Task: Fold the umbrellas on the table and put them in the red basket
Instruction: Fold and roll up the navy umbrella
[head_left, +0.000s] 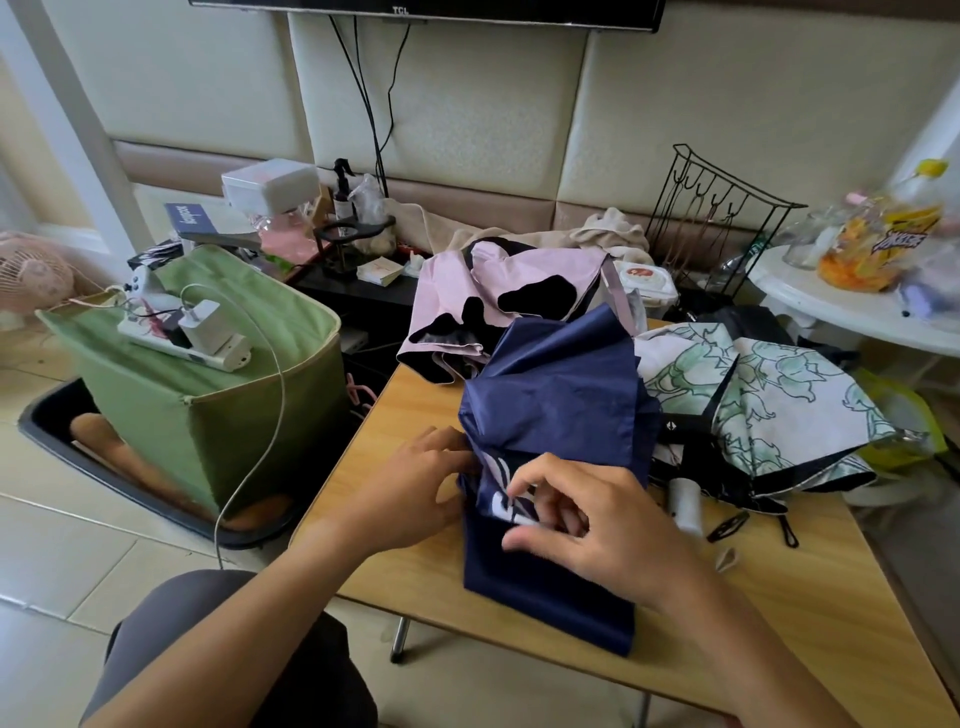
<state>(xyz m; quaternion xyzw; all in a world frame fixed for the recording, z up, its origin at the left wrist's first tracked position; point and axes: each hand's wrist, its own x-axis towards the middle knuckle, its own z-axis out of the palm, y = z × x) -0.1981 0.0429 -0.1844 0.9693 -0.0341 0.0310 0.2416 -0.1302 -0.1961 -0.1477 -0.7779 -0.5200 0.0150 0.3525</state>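
A navy blue umbrella (558, 410) lies crumpled in the middle of the wooden table (415, 561), its lower flap hanging toward the front edge. My left hand (410, 493) pinches the fabric at its left side. My right hand (597, 525) pinches a fold with a white pattern near the middle. Behind it lies a pink umbrella with black patches (493, 291). To the right lies a white umbrella with green flower prints (779, 405), its white handle (684, 501) pointing toward me. No red basket is in view.
A green fabric box (208, 405) with a power strip and charger on top stands left of the table in a black tray. A black wire rack (717, 218) and a white round table (841, 306) with snack bags sit at the back right. A hair clip (727, 526) lies near the handle.
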